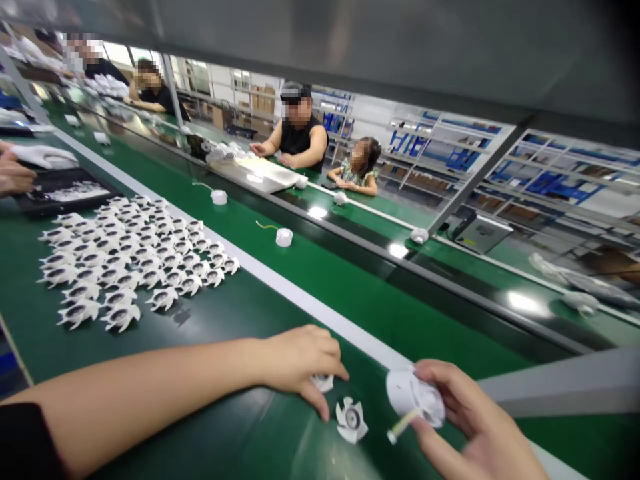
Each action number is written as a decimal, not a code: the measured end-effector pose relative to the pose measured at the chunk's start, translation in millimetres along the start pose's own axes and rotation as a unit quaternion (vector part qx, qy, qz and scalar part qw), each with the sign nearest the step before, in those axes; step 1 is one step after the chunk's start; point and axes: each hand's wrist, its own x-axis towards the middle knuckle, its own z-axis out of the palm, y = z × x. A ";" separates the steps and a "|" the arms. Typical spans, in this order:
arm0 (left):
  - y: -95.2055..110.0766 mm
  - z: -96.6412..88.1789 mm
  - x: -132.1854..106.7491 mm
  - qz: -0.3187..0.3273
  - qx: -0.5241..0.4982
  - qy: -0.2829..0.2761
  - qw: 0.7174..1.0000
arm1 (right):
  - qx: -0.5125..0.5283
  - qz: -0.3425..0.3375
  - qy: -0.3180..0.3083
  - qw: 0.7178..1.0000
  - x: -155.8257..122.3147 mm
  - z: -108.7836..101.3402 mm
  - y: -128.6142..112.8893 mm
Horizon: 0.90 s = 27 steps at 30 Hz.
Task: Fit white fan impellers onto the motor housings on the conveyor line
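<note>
Two bare hands work at the near edge of the green surface (pixel 280 320). The right hand (pixel 465 413) curls its fingers closed around a white round housing (pixel 415 395), a pale stick (pixel 400 427) jutting from it. The left hand (pixel 300 363) arches over a small white piece (pixel 321 383), its grip unclear, with a white fan impeller (pixel 351 420) just beside. Dozens of impellers (pixel 120 260) remain laid out farther along, near the surface's left edge.
</note>
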 end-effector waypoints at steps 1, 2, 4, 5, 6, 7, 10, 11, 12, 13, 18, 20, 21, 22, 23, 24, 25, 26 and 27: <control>-1.3 -2.1 0.3 -0.009 -0.008 0.003 1.000 | 0.008 0.009 -0.029 1.000 0.8 5.6 -5.0; -2.1 -3.3 0.5 -0.016 -0.013 0.005 1.000 | 0.007 0.014 -0.047 0.999 1.7 10.4 -9.8; -1.8 -4.2 0.7 -0.023 -0.020 0.008 0.999 | -0.016 0.002 -0.064 0.998 3.3 17.3 -18.4; -0.8 -4.3 0.9 -0.024 -0.021 0.009 0.999 | -0.030 -0.016 -0.076 0.997 3.8 19.6 -22.0; 0.4 -4.7 1.1 -0.025 -0.023 0.009 0.999 | -0.041 -0.038 -0.094 0.994 4.2 21.6 -25.1; 1.9 -5.5 1.5 -0.025 -0.026 0.009 0.999 | -0.048 -0.060 -0.113 0.991 4.3 23.7 -27.7; 7.5 -10.1 3.5 -0.013 -0.044 0.018 0.999 | -0.070 -0.109 -0.156 0.979 3.2 32.0 -31.7; 9.8 -12.0 4.3 -0.005 -0.054 0.027 0.998 | -0.081 -0.111 -0.164 0.977 2.3 35.5 -31.8; 12.3 -13.5 4.9 0.005 -0.066 0.039 0.997 | -0.091 -0.106 -0.172 0.975 1.3 39.0 -31.3; 14.8 -14.5 5.3 0.016 -0.078 0.050 0.996 | -0.097 -0.095 -0.181 0.974 0.2 42.2 -30.2; 22.3 -9.9 5.1 0.052 -0.101 0.073 0.991 | -0.056 -0.033 -0.228 0.971 -4.0 51.2 -17.7; 20.8 -7.1 5.0 0.045 -0.125 0.075 0.988 | -0.033 -0.016 -0.238 0.971 -3.2 51.8 -14.1; 19.3 -6.4 5.1 0.040 -0.142 0.073 0.986 | -0.024 -0.006 -0.241 0.970 -2.1 52.0 -13.6; 17.6 -6.4 5.3 0.036 -0.158 0.070 0.984 | -0.018 0.006 -0.243 0.970 -0.6 52.2 -14.3; 15.8 -7.0 5.7 0.034 -0.172 0.065 0.982 | -0.014 0.018 -0.245 0.969 1.0 52.5 -15.9; 14.3 -7.9 6.2 0.035 -0.182 0.061 0.981 | -0.013 0.032 -0.246 0.969 2.6 52.9 -18.3; 13.1 -9.0 6.7 0.037 -0.189 0.057 0.980 | -0.012 0.044 -0.246 0.968 3.9 53.5 -21.2; 12.4 -10.2 7.3 0.038 -0.193 0.054 0.979 | -0.013 0.054 -0.246 0.968 4.8 54.3 -24.3; 12.1 -11.3 7.8 0.039 -0.195 0.050 0.979 | -0.014 0.060 -0.247 0.967 5.2 55.2 -27.4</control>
